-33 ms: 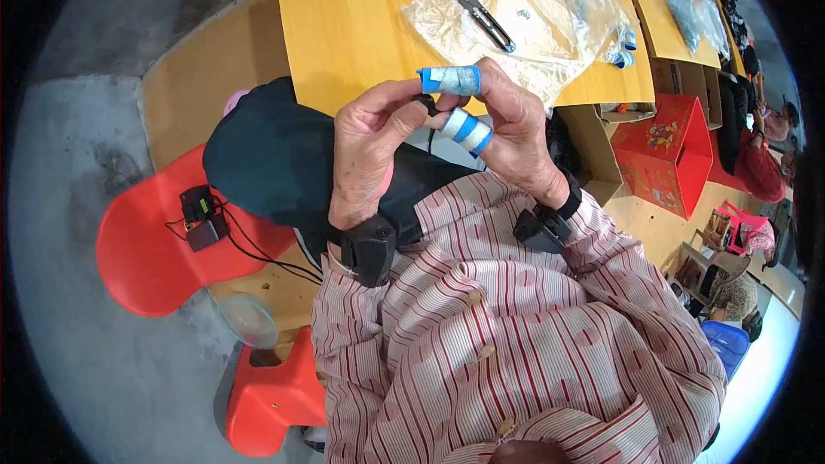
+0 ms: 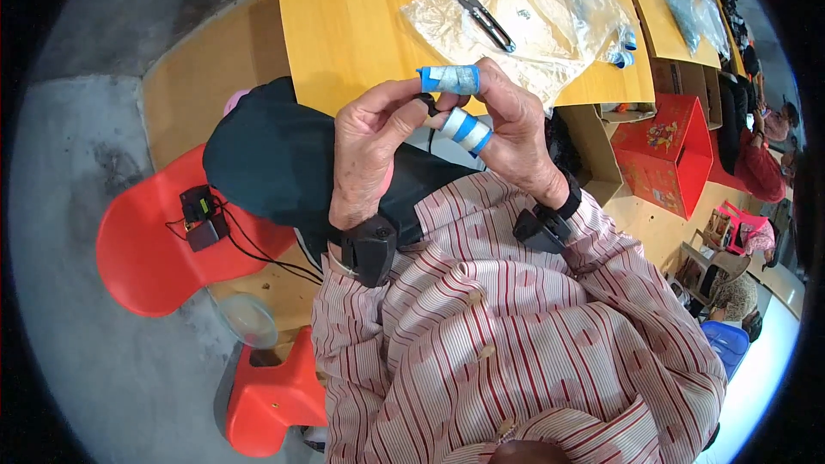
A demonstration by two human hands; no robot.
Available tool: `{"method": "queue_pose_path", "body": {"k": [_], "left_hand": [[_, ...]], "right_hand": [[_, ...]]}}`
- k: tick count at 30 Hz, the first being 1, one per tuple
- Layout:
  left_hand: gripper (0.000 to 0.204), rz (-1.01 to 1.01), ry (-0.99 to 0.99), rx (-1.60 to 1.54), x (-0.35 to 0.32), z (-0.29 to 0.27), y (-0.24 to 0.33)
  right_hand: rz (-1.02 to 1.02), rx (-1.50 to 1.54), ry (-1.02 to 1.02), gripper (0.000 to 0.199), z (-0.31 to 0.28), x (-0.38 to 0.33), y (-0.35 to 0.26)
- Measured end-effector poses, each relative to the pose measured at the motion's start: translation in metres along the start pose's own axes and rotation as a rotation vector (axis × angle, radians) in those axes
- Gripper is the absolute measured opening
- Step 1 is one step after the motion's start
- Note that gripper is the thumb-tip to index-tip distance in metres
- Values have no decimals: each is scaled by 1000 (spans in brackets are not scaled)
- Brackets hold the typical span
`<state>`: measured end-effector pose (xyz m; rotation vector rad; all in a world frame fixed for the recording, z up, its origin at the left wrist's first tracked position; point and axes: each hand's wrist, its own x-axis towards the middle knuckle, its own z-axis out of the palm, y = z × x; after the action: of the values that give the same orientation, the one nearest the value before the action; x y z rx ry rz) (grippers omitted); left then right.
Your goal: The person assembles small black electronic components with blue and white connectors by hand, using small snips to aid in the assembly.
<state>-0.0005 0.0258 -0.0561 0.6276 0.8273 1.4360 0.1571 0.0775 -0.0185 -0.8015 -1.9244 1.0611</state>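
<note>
Left hand (image 2: 369,142) pinches a small black piece (image 2: 426,105) between thumb and finger, by the near edge of the yellow table (image 2: 361,26). Right hand (image 2: 519,125), two digits wrapped in blue-and-white tape (image 2: 467,131), meets it from the right; whether it grips the piece too, I cannot tell. Farther off, black thread snips (image 2: 487,24) lie on a clear plastic bag (image 2: 543,45).

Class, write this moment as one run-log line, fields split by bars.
left hand: pinching dark piece | right hand: at dark piece, wearing blue-white tape | snips: on plastic | plastic: on table
</note>
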Motion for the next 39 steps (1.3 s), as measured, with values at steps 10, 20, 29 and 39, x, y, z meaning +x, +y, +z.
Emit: {"method": "queue_pose_path", "body": {"k": [10,20,29,39], "left_hand": [[32,-57,2,2,0,10,12],[34,-75,12,11,1,5,9],[21,-114,40,125,3,9,11],[24,-130,66,71,-1,0,2]], "right_hand": [[-63,-254,-15,52,-3,2,1],[-163,-401,-101,44,-11,4,15],[-60,-363,-93,35,-17,6,2],[-118,-328,-88,45,-10,0,13]]}}
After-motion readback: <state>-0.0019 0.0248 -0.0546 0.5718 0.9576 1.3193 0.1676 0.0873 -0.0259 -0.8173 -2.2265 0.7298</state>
